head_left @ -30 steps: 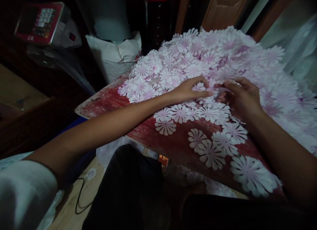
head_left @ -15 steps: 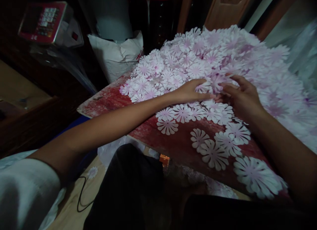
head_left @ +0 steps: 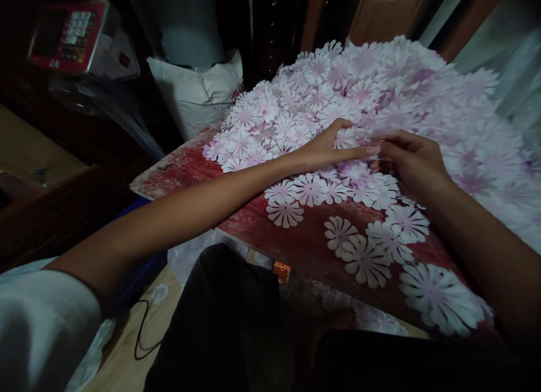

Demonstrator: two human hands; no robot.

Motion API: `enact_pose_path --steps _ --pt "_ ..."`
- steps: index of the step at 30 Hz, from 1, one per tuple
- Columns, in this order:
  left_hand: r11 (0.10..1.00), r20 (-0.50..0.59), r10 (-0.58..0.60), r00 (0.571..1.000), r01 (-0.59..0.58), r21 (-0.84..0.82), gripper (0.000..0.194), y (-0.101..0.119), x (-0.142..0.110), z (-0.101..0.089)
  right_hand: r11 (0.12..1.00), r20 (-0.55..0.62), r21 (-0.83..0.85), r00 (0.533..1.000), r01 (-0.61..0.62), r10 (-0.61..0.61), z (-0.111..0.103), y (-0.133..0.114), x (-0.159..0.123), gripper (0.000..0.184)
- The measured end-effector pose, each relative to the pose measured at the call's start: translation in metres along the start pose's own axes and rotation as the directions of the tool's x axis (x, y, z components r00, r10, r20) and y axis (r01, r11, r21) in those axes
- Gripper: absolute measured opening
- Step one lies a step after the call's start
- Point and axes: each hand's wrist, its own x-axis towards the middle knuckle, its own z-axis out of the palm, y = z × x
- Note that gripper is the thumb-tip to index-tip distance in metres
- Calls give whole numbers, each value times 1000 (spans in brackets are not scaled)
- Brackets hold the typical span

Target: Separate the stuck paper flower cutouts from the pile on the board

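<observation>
Pink paper flowers (head_left: 304, 107) under open left hand (head_left: 329, 150); right hand's (head_left: 416, 164) grip narrower

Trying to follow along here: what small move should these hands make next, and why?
Probably the right hand should draw one flower from the heap of paper flowers and lay it on the bare red board. The left hand rests on the heap, and single flowers already lie apart there.
</observation>
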Motion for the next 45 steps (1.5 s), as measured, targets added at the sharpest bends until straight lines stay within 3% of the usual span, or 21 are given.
enact_pose_path --steps 4,8,11,15,19,24,35,45 --pt "997 -11 52 999 -52 57 90 -11 7 -3 1000 10 -22 1000 1 -1 -1 -2 -2 16" --pt "988 15 120 993 -120 100 90 -17 12 -6 1000 15 -21 1000 4 -4 -2 -3 -3 26" --pt "980 25 148 989 -150 133 85 -15 12 -7 1000 23 -21 1000 -1 1 -2 -4 -4 36" --pt "973 56 180 982 -186 137 61 -11 12 -5 1000 30 -16 1000 -7 7 -1 -3 -2 37" --pt "979 97 161 982 -171 115 47 -16 17 -4 1000 19 -14 1000 10 -10 0 -1 0 29" --pt "980 156 156 975 -173 100 53 -21 21 -6 1000 16 -9 1000 11 -11 -1 1 2 28" --pt "984 130 77 989 -96 150 51 -5 12 -5 998 -10 -62 1000 -29 28 1 -2 -1 21" --pt "993 107 26 994 -38 111 53 -7 11 -1 997 61 -61 997 40 -36 -4 4 4 24"
